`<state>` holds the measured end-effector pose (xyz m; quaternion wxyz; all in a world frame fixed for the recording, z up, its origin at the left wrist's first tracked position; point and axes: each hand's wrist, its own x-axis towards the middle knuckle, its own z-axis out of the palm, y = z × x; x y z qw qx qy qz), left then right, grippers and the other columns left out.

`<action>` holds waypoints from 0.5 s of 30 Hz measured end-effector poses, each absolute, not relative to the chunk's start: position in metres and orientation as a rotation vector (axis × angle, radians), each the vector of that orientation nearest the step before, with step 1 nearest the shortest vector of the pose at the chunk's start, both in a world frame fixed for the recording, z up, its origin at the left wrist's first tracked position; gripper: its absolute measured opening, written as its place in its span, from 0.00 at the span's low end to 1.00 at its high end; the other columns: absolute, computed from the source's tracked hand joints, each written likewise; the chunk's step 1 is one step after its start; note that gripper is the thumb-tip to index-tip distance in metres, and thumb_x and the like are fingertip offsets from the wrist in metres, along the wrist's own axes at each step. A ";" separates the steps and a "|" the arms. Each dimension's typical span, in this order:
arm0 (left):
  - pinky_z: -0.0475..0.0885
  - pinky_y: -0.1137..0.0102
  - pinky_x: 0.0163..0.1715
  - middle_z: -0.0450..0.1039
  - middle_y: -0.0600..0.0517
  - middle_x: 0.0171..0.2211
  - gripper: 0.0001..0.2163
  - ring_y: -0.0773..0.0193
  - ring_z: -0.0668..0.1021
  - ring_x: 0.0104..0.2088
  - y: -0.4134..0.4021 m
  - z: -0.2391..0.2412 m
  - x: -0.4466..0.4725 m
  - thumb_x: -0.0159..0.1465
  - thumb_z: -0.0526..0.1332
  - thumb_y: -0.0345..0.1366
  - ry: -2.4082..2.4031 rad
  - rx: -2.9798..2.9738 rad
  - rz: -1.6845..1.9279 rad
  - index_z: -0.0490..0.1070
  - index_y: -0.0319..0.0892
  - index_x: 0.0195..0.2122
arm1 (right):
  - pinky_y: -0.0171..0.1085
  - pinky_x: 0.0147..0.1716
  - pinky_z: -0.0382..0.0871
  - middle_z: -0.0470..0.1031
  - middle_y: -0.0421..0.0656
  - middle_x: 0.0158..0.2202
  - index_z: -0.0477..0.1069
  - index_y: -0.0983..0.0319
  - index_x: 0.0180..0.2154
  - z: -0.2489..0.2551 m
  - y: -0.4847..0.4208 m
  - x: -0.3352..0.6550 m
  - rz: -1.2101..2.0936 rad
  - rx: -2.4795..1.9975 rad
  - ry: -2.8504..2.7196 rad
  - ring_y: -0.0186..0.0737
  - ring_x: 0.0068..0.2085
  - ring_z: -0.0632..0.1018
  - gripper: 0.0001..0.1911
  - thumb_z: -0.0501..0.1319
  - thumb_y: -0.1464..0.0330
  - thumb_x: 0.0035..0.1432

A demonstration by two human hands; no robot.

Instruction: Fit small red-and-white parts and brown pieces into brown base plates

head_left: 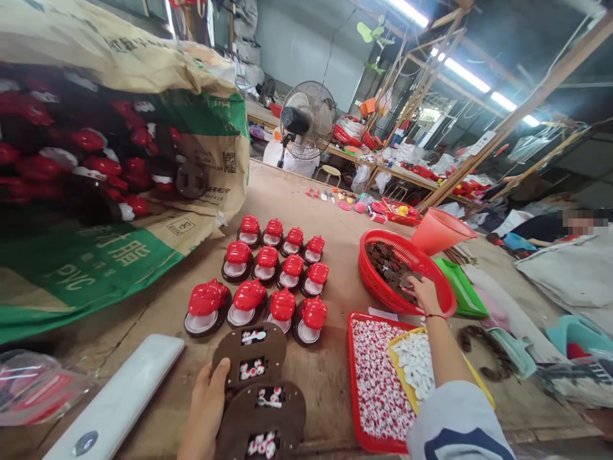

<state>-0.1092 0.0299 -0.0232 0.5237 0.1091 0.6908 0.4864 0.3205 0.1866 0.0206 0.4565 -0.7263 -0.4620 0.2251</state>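
Note:
My left hand (207, 399) grips the edge of a dark brown oval base (225, 348), thumb on top. Its two cut-out compartments hold a small white spoon-like piece and several red-and-white bits. A second brown base (234, 415), filled alike, lies just nearer to me. At the right, my right hand (424, 294) reaches into a red basket (366, 268) of flat dark brown pieces (390, 262), its fingers closed on one brown piece (408, 281). Beyond the bases, several glossy red-topped toys (246, 294) with white fronts and dark bottoms stand in rows.
A red tray (353, 383) of red-and-white bits and a yellow tray (400, 361) of white pieces lie near my right forearm. Left are a large sack (201, 211) of red toys and a long white object (119, 396). A fan (306, 121) and a person (550, 227) are farther off.

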 end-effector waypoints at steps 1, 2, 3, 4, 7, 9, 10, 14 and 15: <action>0.69 0.69 0.27 0.72 0.54 0.23 0.06 0.60 0.74 0.27 0.029 -0.023 -0.109 0.52 0.55 0.37 1.667 0.268 1.177 0.67 0.42 0.28 | 0.34 0.24 0.69 0.69 0.37 0.22 0.65 0.65 0.29 0.025 0.183 0.311 0.575 -1.764 -1.149 0.30 0.22 0.71 0.10 0.53 0.64 0.54; 0.68 0.70 0.26 0.72 0.54 0.23 0.05 0.60 0.74 0.27 0.028 -0.024 -0.108 0.52 0.56 0.37 1.672 0.276 1.195 0.67 0.42 0.27 | 0.34 0.24 0.69 0.69 0.38 0.21 0.65 0.65 0.29 0.028 0.176 0.300 0.602 -1.750 -1.178 0.31 0.22 0.71 0.10 0.53 0.64 0.52; 0.68 0.70 0.26 0.72 0.54 0.23 0.05 0.60 0.74 0.26 0.027 -0.024 -0.108 0.52 0.56 0.36 1.665 0.287 1.219 0.67 0.41 0.27 | 0.35 0.24 0.69 0.69 0.38 0.21 0.65 0.64 0.29 0.030 0.168 0.286 0.641 -1.740 -1.221 0.32 0.22 0.71 0.10 0.53 0.64 0.51; 0.68 0.70 0.26 0.72 0.54 0.23 0.05 0.61 0.74 0.26 0.026 -0.024 -0.107 0.51 0.56 0.37 1.653 0.301 1.243 0.67 0.41 0.26 | 0.35 0.23 0.69 0.70 0.39 0.22 0.65 0.64 0.30 0.029 0.156 0.271 0.696 -1.727 -1.271 0.33 0.22 0.72 0.10 0.54 0.63 0.49; 0.68 0.70 0.27 0.72 0.54 0.24 0.07 0.61 0.74 0.28 0.022 -0.027 -0.105 0.51 0.57 0.38 1.614 0.344 1.296 0.68 0.41 0.27 | 0.34 0.21 0.67 0.71 0.40 0.21 0.67 0.64 0.26 0.018 0.110 0.217 0.925 -1.708 -1.494 0.36 0.22 0.72 0.08 0.59 0.66 0.41; 0.68 0.71 0.27 0.73 0.54 0.25 0.07 0.62 0.74 0.28 0.021 -0.029 -0.103 0.51 0.57 0.38 1.602 0.352 1.296 0.68 0.41 0.29 | 0.32 0.23 0.65 0.72 0.39 0.22 0.68 0.63 0.24 0.006 0.079 0.180 1.064 -1.722 -2.067 0.35 0.24 0.72 0.05 0.56 0.69 0.43; 0.68 0.71 0.28 0.73 0.54 0.26 0.08 0.62 0.74 0.28 0.020 -0.030 -0.103 0.51 0.56 0.38 1.596 0.350 1.289 0.68 0.41 0.29 | 0.31 0.22 0.64 0.72 0.38 0.21 0.68 0.63 0.22 -0.001 0.066 0.165 1.088 -1.726 -2.181 0.35 0.24 0.72 0.04 0.55 0.71 0.43; 0.69 0.72 0.28 0.73 0.53 0.27 0.07 0.64 0.74 0.28 0.020 -0.029 -0.101 0.53 0.55 0.36 1.567 0.335 1.275 0.67 0.41 0.32 | 0.33 0.25 0.61 0.73 0.42 0.23 0.69 0.63 0.22 -0.025 0.044 0.128 0.984 -1.825 -2.407 0.38 0.26 0.73 0.03 0.57 0.71 0.44; 0.69 0.72 0.27 0.73 0.53 0.27 0.07 0.64 0.74 0.28 0.020 -0.028 -0.101 0.53 0.55 0.36 1.564 0.331 1.274 0.67 0.41 0.32 | 0.33 0.26 0.61 0.74 0.43 0.24 0.69 0.63 0.23 -0.029 0.043 0.125 0.936 -1.856 -2.437 0.39 0.27 0.74 0.03 0.57 0.71 0.45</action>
